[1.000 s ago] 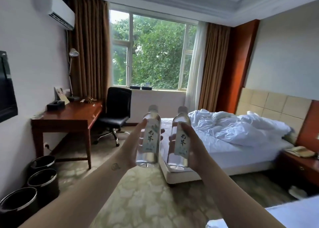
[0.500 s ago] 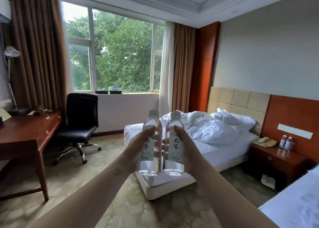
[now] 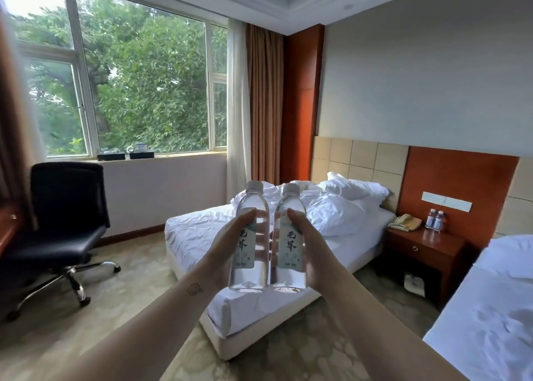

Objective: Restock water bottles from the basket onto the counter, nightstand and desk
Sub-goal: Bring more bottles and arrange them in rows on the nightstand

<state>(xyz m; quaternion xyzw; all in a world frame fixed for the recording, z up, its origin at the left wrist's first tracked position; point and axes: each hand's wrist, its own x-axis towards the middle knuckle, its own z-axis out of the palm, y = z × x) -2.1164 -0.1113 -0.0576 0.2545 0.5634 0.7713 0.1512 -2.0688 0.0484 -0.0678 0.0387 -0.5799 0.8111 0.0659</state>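
— Where's the water right now?
— Held up in front of the person. The left hand grips the left bottle and the right hand grips the right bottle. Both bottles are upright, caps up, close beside each other.
— How do the fingers sit?
— Each thumb lies across the front at the top of the label. The other fingers curl round the back and show only as a blur through the clear plastic, so I can't tell whether they are spread or pressed together.
— And the nightstand?
— The nightstand is off to the right, between the unmade bed and a second bed. Two small bottles stand at its back edge, just beside a beige telephone.
— Anything on the other side?
— A black office chair below the window, well apart from the hands
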